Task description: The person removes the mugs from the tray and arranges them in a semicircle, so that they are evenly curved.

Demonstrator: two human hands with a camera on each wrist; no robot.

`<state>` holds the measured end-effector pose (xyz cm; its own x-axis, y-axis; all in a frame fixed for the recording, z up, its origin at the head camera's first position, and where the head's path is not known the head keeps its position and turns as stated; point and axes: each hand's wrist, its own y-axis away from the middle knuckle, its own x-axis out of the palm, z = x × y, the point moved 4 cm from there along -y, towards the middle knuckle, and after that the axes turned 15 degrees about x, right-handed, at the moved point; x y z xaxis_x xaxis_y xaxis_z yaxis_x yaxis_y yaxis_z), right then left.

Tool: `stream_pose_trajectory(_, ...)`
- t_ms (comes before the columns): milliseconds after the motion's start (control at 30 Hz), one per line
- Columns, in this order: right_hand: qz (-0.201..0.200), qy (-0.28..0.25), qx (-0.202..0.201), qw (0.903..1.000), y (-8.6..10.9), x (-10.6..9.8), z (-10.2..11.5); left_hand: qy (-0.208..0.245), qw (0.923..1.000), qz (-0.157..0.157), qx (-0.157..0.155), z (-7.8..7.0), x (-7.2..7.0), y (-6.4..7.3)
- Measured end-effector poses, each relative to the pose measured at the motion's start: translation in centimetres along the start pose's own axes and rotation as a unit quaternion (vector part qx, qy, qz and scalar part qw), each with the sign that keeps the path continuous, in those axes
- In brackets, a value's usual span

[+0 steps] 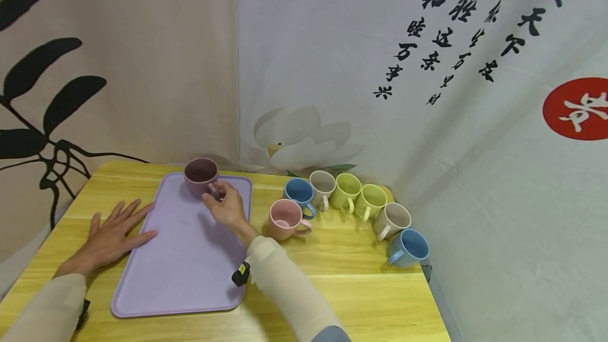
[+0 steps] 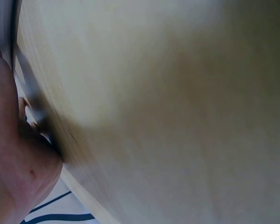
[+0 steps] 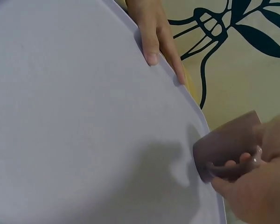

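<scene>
A purple mug is at the far end of the lilac tray, near its back edge. My right hand grips the mug by its handle; in the right wrist view, fingers pass through the handle of the mug. Whether the mug's base touches the tray I cannot tell. My left hand lies with fingers spread at the tray's left edge, thumb and a fingertip touching the rim. The left wrist view shows only part of that hand close to the wooden tabletop.
Right of the tray stand a pink mug, a blue mug, a beige mug, two yellow-green mugs, another beige mug and a light blue mug. The wooden table meets a printed curtain behind.
</scene>
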<state>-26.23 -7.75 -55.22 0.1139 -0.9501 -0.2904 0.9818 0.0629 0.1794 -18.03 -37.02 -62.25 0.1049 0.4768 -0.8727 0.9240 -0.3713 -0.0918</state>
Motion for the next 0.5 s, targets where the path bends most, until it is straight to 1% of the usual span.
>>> stream_pose_trajectory(133, -0.058, -0.015, -0.002, 0.9982, 0.4, -0.2, -0.2, -0.003, 1.0000, -0.001, 0.003, 0.0, -0.1, 0.0)
stream_pose_trajectory(200, -0.095, -0.013, -0.016, 0.9953, -1.1, 0.5, -2.1, -0.005, 1.0000, -0.001, 0.003, 0.0, -0.1, 0.0)
stream_pose_trajectory(300, -0.119, -0.028, -0.015, 0.9924, -1.3, 0.5, -2.9, -0.005, 1.0000, -0.001, 0.003, 0.0, -0.1, 0.0)
stream_pose_trajectory(333, -0.132, -0.024, -0.028, 0.9905, -1.6, 0.7, -3.3, -0.005, 1.0000, -0.002, 0.004, 0.0, 0.0, 0.0)
stream_pose_trajectory(367, -0.135, -0.027, -0.024, 0.9902, -1.5, 0.7, -3.2, -0.005, 1.0000, -0.003, 0.005, 0.0, -0.1, 0.0)
stream_pose_trajectory(433, -0.125, -0.049, -0.001, 0.9909, 0.4, -0.1, -1.4, -0.005, 1.0000, -0.004, 0.006, 0.0, -0.1, 0.0)
stream_pose_trajectory(500, -0.127, -0.062, 0.016, 0.9898, 1.0, -0.3, -0.9, -0.006, 0.9999, -0.004, 0.007, 0.0, 0.0, 0.0)
